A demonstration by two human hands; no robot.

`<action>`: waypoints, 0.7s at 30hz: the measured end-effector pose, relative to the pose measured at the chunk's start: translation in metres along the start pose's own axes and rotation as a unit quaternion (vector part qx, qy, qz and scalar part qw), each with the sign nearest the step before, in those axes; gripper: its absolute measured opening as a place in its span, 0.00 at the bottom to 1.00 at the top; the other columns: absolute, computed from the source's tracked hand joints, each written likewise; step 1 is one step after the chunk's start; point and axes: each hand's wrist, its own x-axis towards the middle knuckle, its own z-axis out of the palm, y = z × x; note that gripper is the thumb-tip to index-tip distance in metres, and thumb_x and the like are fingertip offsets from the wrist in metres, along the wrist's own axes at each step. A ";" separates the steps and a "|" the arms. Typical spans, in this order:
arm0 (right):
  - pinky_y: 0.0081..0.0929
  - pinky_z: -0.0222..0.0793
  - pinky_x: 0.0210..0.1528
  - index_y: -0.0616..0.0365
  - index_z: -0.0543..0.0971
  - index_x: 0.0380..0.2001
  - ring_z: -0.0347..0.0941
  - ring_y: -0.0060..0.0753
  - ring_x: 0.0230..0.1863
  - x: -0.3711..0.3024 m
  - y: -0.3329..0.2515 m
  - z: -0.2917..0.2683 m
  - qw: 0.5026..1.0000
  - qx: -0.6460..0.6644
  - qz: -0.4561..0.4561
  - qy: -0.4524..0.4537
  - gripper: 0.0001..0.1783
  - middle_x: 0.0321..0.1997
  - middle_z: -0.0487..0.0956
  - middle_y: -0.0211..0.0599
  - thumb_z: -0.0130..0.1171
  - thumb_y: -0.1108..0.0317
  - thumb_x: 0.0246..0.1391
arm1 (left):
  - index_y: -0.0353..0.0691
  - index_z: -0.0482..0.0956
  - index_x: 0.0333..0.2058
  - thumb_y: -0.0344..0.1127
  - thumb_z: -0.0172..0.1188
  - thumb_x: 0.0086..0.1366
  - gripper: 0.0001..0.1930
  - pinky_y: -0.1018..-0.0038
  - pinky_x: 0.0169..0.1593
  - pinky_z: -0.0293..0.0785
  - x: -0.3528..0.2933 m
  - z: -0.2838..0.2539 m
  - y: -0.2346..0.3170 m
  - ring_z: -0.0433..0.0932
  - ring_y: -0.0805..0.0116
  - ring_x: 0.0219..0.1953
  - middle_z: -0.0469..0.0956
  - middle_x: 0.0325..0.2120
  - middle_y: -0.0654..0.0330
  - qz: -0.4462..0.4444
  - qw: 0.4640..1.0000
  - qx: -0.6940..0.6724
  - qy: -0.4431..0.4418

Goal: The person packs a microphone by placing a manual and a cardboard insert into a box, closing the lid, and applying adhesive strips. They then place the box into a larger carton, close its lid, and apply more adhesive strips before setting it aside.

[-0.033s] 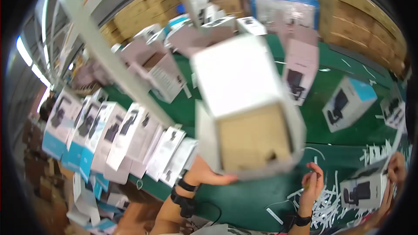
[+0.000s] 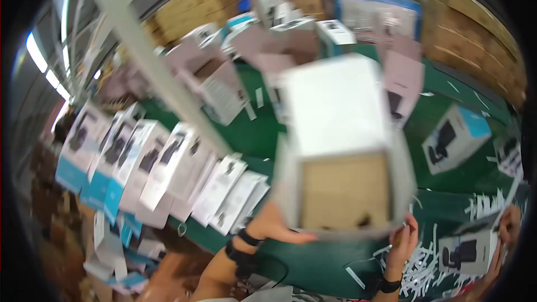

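An open white box (image 2: 335, 109) with its lid flap raised is in front of me; it is blurred. Brown cardboard (image 2: 344, 190) lines its inside, with a small dark spot near the front. My left hand (image 2: 278, 225) grips the box at its lower left corner, thumb along the front edge. Beside the lower right corner is my right hand (image 2: 404, 243), fingers curled; whether it touches the box I cannot tell. A small yellowish thing seems to lie between its fingers, too small to name. A dark strap circles each wrist.
Printed boxes (image 2: 168, 170) stand in a row at left, beside a slanting pale post (image 2: 142, 56). More boxes (image 2: 456, 137) stand across the green table (image 2: 313, 263). Paper strips (image 2: 419, 274) are heaped at right, where another person's hands (image 2: 508, 226) hold a printed box (image 2: 467, 253).
The open box and my left hand have shifted right and a little down in the view. My right hand, earlier apart from the box, is now close beside its lower right corner.
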 end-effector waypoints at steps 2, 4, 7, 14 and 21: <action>0.23 0.71 0.39 0.66 0.75 0.53 0.73 0.23 0.35 -0.018 0.017 -0.006 0.999 -0.013 0.016 -0.048 0.15 0.38 0.81 0.37 0.48 0.67 0.71 | 0.36 0.50 0.74 0.49 0.82 0.43 0.65 0.57 0.73 0.54 0.012 0.044 -0.002 0.59 0.49 0.72 0.55 0.72 0.46 0.101 0.991 -0.085 0.006; 0.24 0.71 0.40 0.66 0.75 0.53 0.73 0.23 0.36 -0.034 0.030 -0.014 0.998 -0.020 0.027 -0.062 0.15 0.39 0.81 0.37 0.48 0.67 0.71 | 0.37 0.51 0.73 0.51 0.82 0.44 0.64 0.57 0.73 0.55 0.002 0.033 0.002 0.59 0.47 0.72 0.55 0.72 0.46 0.198 0.975 -0.099 -0.002; 0.24 0.71 0.41 0.66 0.75 0.53 0.73 0.24 0.37 -0.058 0.048 -0.012 0.995 -0.029 0.044 -0.081 0.16 0.39 0.81 0.37 0.49 0.67 0.71 | 0.35 0.66 0.66 0.50 0.77 0.53 0.46 0.54 0.71 0.59 -0.029 -0.011 0.000 0.62 0.44 0.70 0.62 0.69 0.44 0.128 0.990 0.061 0.026; 0.26 0.71 0.43 0.67 0.74 0.53 0.73 0.26 0.39 -0.058 0.066 -0.048 0.992 -0.034 0.066 -0.103 0.17 0.41 0.80 0.38 0.50 0.66 0.70 | 0.33 0.76 0.57 0.48 0.67 0.62 0.30 0.56 0.57 0.76 -0.081 -0.103 -0.083 0.79 0.41 0.53 0.80 0.49 0.42 -0.257 0.699 0.596 0.301; 0.28 0.71 0.45 0.67 0.74 0.54 0.72 0.28 0.42 -0.055 0.082 -0.045 0.990 -0.022 0.071 -0.119 0.18 0.43 0.80 0.39 0.51 0.65 0.69 | 0.32 0.74 0.58 0.44 0.63 0.65 0.27 0.56 0.50 0.78 -0.089 -0.133 -0.075 0.80 0.37 0.47 0.82 0.44 0.42 -0.383 0.726 0.526 0.222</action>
